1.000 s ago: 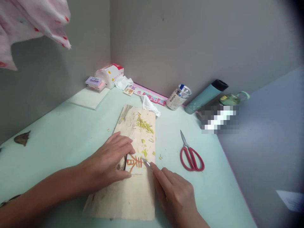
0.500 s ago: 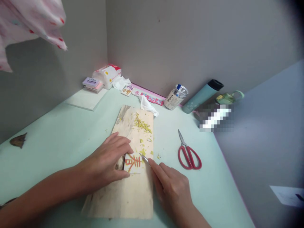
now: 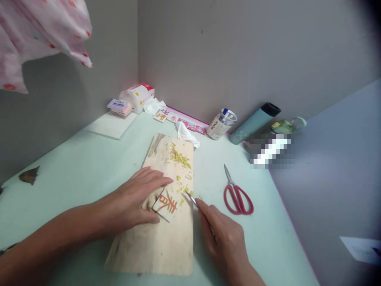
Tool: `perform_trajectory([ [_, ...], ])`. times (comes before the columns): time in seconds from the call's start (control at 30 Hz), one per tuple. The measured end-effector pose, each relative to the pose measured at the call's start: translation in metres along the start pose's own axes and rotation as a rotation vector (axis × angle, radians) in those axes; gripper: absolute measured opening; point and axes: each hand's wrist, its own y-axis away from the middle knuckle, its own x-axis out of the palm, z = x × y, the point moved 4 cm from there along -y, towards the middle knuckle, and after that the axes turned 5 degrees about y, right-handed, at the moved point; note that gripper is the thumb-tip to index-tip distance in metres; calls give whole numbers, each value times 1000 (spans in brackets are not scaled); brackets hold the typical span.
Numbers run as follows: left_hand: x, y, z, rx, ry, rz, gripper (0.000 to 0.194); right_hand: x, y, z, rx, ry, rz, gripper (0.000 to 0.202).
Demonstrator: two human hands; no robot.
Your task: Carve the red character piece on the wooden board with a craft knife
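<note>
A small white square block (image 3: pixel 168 203) bearing an orange-red character lies tilted on a wooden board (image 3: pixel 175 246). My left hand (image 3: pixel 137 198) spans its left side, with the thumb by the lower edge and the fingers by the upper corner. The hand steadies the block loosely. Pinched like a pen in my right hand (image 3: pixel 223 234) is a slim metal craft knife (image 3: pixel 192 197). Its tip points at the board just right of the block, apart from it. Yellow-green shavings (image 3: pixel 180 158) are heaped on the board's upper part, with more scraps near the blade.
Red-handled scissors (image 3: pixel 238 198) lie right of the board. Along the back stand a clear-topped jar (image 3: pixel 220 125), a teal tumbler (image 3: pixel 254 124) and a tissue pack (image 3: pixel 138 96). A crumpled tissue (image 3: pixel 187 134) touches the board's far end. Pink cloth (image 3: pixel 53 31) hangs upper left.
The block has turned clockwise under my left hand, whose fingers have shifted. My right hand has drawn the knife slightly right, away from the block's edge.
</note>
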Motion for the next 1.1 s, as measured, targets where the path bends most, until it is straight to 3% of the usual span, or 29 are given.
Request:
perform_trajectory([
  [0.2, 14, -2, -16, 30, -84, -138, 80, -1, -2, 3, -18, -18, -13, 27],
  [0.27, 17, -2, -18, 38, -97, -129, 69, -2, -2, 1, 24, -45, -36, 28],
  [0.37, 14, -2, -13, 44, -102, -118, 52, -1, -2, -2, 107, -88, -36, 27],
  [0.5, -1, -1, 4, 6, -74, -280, 55, -5, -4, -2, 177, -201, -29, 22],
  [0.73, -26, -2, 24, -93, -50, -387, 50, -5, -9, 21, -35, -178, -9, 15],
  [0.8, -31, -2, 24, -130, -56, -379, 52, 3, -9, 29, -113, -103, 1, 16],
  [0.9, -30, -3, 17, -80, -60, -377, 52, 11, -11, 35, -186, -41, -10, 17],
  [1.0, -22, -3, 9, -68, -35, -395, 47, 2, -15, 19, -100, -114, -89, 15],
  [1.1, -14, -3, 7, -87, -17, -350, 46, -11, -16, -35, 161, -167, -160, 16],
])
